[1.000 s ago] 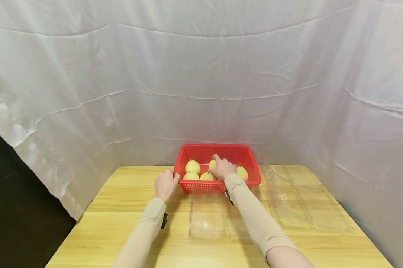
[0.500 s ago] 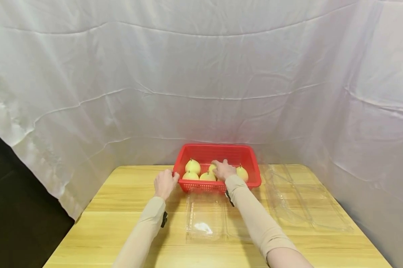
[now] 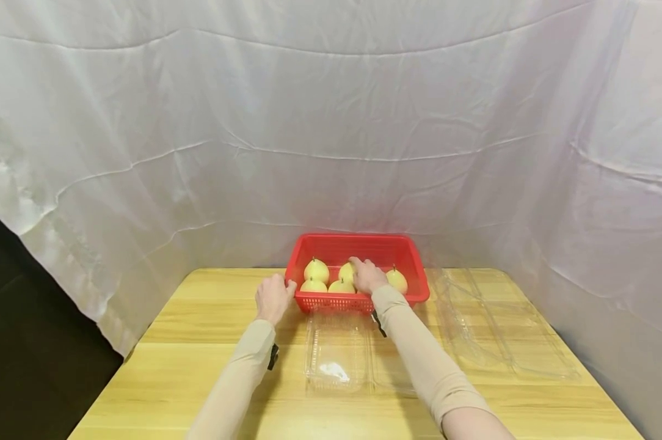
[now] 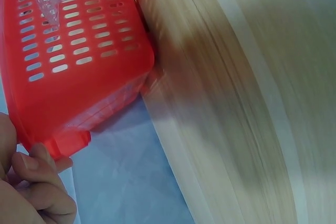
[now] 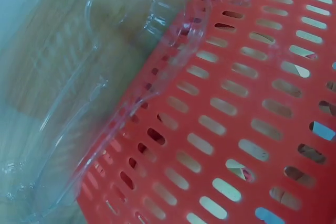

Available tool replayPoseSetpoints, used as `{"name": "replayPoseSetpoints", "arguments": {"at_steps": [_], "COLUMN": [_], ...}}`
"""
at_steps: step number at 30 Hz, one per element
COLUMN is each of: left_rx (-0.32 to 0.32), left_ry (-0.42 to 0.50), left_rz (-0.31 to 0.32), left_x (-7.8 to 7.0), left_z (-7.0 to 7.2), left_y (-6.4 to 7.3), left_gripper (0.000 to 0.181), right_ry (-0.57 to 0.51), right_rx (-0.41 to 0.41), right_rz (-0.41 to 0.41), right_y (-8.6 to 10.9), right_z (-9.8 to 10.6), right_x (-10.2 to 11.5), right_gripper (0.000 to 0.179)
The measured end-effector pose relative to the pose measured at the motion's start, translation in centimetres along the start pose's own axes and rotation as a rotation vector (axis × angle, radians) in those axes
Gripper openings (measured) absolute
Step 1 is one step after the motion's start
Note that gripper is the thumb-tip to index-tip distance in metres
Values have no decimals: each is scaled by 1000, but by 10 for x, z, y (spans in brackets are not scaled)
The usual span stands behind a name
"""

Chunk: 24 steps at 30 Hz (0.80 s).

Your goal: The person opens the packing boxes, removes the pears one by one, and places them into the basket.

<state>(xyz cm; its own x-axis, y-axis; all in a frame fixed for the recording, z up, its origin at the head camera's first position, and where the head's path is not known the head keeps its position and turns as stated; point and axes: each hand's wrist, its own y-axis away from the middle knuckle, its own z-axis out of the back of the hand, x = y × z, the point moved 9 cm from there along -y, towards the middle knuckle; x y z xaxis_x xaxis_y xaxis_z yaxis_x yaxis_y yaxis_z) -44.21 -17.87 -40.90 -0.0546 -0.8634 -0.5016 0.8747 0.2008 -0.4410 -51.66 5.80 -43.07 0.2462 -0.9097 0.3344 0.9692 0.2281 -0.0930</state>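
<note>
Several yellow pears, one of them the left rear pear (image 3: 316,271), sit in a red plastic basket (image 3: 358,242) at the back of the table. My left hand (image 3: 273,298) grips the basket's left front corner; in the left wrist view its fingers (image 4: 39,179) curl at the red rim. Inside the basket, my right hand (image 3: 371,277) is against the right side of a middle pear (image 3: 345,272), one finger reaching over its top. The back of the hand hides its other fingers. In the right wrist view only the basket's slotted wall (image 5: 252,98) shows, without the hand.
A clear plastic clamshell box (image 3: 338,360) lies in front of the basket, between the arms. More clear plastic packaging (image 3: 501,330) lies on the table's right side. Pale curtains (image 3: 358,122) hang behind and beside the wooden table (image 3: 199,360).
My right hand has shifted slightly within the basket, and more of the middle pear shows to its left. My left hand stays at the basket corner.
</note>
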Motion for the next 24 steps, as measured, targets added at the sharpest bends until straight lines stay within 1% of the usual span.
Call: {"name": "replayPoseSetpoints", "arguments": {"at_steps": [6,9,15,19,24], "left_rx": [0,0,-1,4,1], "left_ry": [3,7,24,27,26], "left_rz": [13,24,22,38,38], "left_x": [0,0,-3,0,4], "left_z": [0,1,-1,-1,-1], "left_y": [1,0,-1,1,4], "left_gripper": [34,34,32,33,33], "right_ry": [-38,-55,-77,-106,-112], "right_rx": [8,-1,-86,-141,-182], "right_rz": [18,36,68,90,88], "right_y": [-1,0,11,23,38], "right_z": [2,6,20,26,27], "right_x": [-2,-4,-6,-4,-4], "right_gripper": [55,50,33,29,26]}}
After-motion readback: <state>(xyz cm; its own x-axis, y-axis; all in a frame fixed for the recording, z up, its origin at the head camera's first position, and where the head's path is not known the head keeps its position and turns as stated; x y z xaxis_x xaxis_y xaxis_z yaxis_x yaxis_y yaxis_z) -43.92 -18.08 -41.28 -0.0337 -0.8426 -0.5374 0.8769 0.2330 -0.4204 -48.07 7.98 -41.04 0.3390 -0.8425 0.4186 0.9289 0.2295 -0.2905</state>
